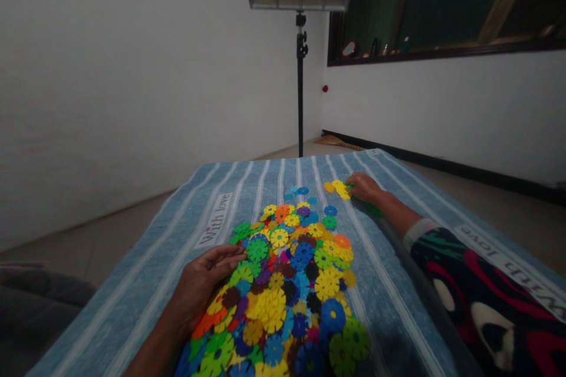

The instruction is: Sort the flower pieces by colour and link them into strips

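Note:
A wide heap of notched plastic snowflake discs (279, 265) in many colours lies on a striped blue cloth. My left hand (207, 277) rests along the heap's left side, fingers stretched out, their tips by a green disc (257, 247). Beyond the heap, to the far right, my right hand (363, 187) reaches down to the cloth. Its fingers are curled together beside a few yellow discs (341, 189); a bit of green shows at the fingertips, but what they hold is hidden. More green discs (374, 210) lie under the right wrist.
Small blue discs (302, 191) lie loose past the heap's far end. The cloth (177, 230), printed "With love", covers the table to its edges. Behind it stands a lamp panel on a black pole (300, 100), near white walls and a dark window (442, 6).

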### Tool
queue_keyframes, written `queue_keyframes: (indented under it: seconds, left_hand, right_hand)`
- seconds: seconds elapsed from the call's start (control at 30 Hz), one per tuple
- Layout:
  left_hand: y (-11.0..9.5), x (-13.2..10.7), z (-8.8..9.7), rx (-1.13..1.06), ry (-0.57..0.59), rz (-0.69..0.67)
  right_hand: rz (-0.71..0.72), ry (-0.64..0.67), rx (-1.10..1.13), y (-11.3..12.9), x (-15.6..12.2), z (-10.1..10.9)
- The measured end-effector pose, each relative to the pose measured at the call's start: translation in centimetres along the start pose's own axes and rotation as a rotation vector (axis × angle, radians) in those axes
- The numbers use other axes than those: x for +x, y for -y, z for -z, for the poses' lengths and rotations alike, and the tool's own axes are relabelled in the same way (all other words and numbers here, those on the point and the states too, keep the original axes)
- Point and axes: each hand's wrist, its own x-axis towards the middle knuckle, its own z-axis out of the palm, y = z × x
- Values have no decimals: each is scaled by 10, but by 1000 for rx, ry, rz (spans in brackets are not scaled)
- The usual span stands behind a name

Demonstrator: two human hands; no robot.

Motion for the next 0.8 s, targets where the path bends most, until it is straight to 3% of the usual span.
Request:
queue_keyframes:
  seconds: [0.27, 0.43, 0.63, 0.8]
  left_hand:
    - [0, -2, 0, -20, 26, -10]
    - [0, -2, 0, 0, 40, -37]
    - [-1, -2, 0, 23, 25, -81]
    - [-2, -5, -1, 10, 36, -81]
  right_hand:
    - [-3, -95, 52, 16, -26, 6]
    - [130, -182, 250, 45, -59, -6]
    - [185, -152, 384, 76, -96, -22]
    - [206, -126, 398, 86, -105, -24]
